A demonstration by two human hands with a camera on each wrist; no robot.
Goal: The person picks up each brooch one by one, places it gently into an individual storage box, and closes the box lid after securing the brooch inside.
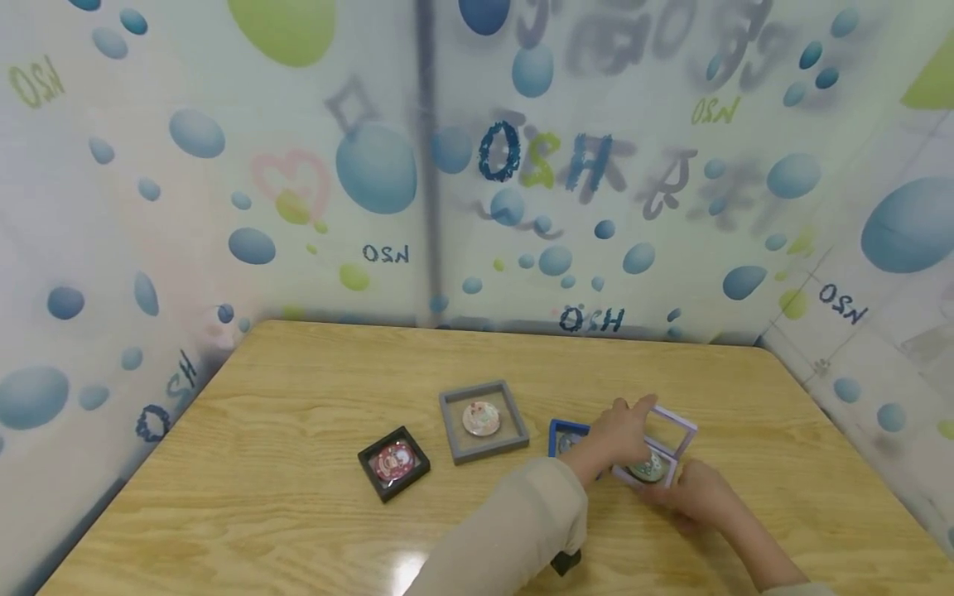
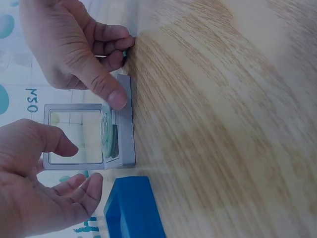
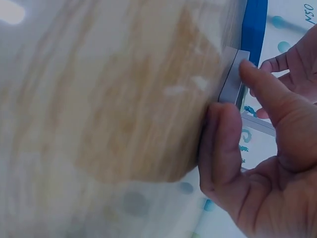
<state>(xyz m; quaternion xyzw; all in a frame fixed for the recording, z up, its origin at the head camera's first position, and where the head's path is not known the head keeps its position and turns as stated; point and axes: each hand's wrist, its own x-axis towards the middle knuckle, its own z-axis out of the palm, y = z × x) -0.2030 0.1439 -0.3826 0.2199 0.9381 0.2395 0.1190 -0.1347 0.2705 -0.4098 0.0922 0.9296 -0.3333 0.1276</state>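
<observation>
A lilac display frame (image 1: 680,424) stands hinged apart on the wooden table (image 1: 298,397), its clear lid (image 2: 74,107) upright over the base (image 2: 127,134). A round greenish badge (image 1: 647,468) lies in the base. My left hand (image 1: 622,430) reaches across and holds the raised lid, thumb on its front and fingers at its edge (image 2: 34,188). My right hand (image 1: 689,492) pinches the base at its near side, thumb on the rim (image 2: 64,44). In the right wrist view that right hand (image 3: 267,163) grips the frame's edge (image 3: 230,79).
A blue frame (image 1: 561,432) lies just left of the lilac one, partly hidden by my left hand (image 2: 131,208) (image 3: 254,25). Further left sit a grey frame (image 1: 449,424) and a black frame (image 1: 370,458), each with a badge. Printed screens wall in the table on three sides.
</observation>
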